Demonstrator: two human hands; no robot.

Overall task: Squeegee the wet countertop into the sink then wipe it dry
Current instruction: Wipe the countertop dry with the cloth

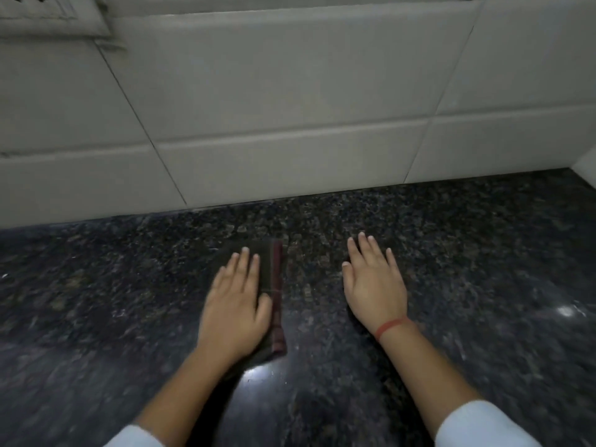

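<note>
Pressing dark folded cloth with maroon edge stripe (274, 295) under flat, splayed left hand (233, 304) | long axis running toward white tiled wall (290, 101) | resting right hand (374, 285) empty, fingers spread, on black speckled granite countertop (483, 253), well apart.

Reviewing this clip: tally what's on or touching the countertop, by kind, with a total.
Hands: 2, left hand flat on the cloth, right hand flat on the countertop
Cloths: 1, cloth
Wristbands: 1, red wristband
Total: 4
</note>
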